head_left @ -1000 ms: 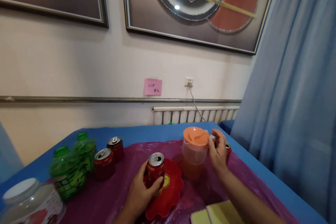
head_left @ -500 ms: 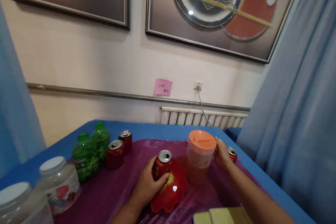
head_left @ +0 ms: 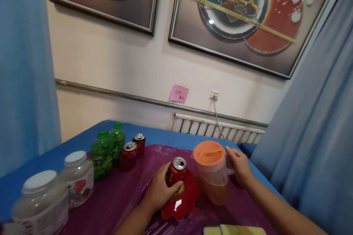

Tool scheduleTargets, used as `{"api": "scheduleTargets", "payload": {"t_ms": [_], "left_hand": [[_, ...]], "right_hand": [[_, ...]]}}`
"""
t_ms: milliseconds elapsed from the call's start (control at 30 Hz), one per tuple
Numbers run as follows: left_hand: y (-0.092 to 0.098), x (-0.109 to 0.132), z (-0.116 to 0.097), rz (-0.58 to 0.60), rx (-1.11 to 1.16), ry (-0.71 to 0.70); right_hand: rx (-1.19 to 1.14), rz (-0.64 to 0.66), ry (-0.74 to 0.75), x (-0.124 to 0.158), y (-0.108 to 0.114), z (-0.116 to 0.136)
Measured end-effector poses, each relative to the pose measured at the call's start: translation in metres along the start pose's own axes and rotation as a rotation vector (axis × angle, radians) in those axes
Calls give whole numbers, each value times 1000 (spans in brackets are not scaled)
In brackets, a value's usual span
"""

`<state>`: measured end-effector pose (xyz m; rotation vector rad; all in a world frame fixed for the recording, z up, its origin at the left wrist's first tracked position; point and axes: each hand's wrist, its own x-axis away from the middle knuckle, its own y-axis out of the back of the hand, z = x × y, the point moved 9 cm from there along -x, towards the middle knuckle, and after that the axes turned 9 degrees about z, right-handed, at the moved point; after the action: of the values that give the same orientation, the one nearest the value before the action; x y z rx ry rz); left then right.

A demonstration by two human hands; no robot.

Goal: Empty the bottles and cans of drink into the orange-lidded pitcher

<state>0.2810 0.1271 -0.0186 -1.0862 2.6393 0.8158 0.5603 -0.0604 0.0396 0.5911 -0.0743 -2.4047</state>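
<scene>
My left hand [head_left: 160,187] is wrapped round an opened red drink can [head_left: 176,172], which stands upright over the back left part of a red scalloped plate [head_left: 183,203]. To the right, my right hand [head_left: 240,164] grips the handle of a clear plastic pitcher [head_left: 213,180] with an orange lid. The pitcher leans left, its top close to the can but apart from it. Brownish liquid fills its lower part. I cannot tell whether its base touches the table. No stream of liquid shows between pitcher and can.
Two more red cans [head_left: 128,158], green plastic bottles [head_left: 102,156] and white-lidded jars [head_left: 41,202] stand along the left. A folded yellow cloth [head_left: 239,230] lies at the front edge. Purple plastic sheeting [head_left: 113,202] covers the blue table [head_left: 160,136]. A radiator [head_left: 198,125] is behind.
The pitcher has gone from upright to leaning left towards the can, with my right hand raised on its handle. My left hand still holds the can. The camera view has shifted slightly.
</scene>
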Motion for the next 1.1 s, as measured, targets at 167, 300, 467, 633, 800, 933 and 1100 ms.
{"api": "scheduleTargets", "payload": {"t_ms": [167,300,467,633,800,933,1100], "left_hand": [[-4,2,-6,47,-121,-21],[-4,4,-6,35,-204,-15],[-6,7,-4,44,-226,16],[-7,10,-5,51,-227,31],[-8,11,-5,50,-229,24],[-9,12,-4,52,-229,28],[-11,13,-2,64,-230,28]], "right_hand": [[26,93,-53,2,-8,18],[60,133,-53,2,-11,29],[157,177,-23,-3,-13,41],[253,175,18,-9,-14,48],[288,197,8,-11,-16,51],[297,210,-4,-12,-16,52],[322,227,0,-14,-20,57]]}}
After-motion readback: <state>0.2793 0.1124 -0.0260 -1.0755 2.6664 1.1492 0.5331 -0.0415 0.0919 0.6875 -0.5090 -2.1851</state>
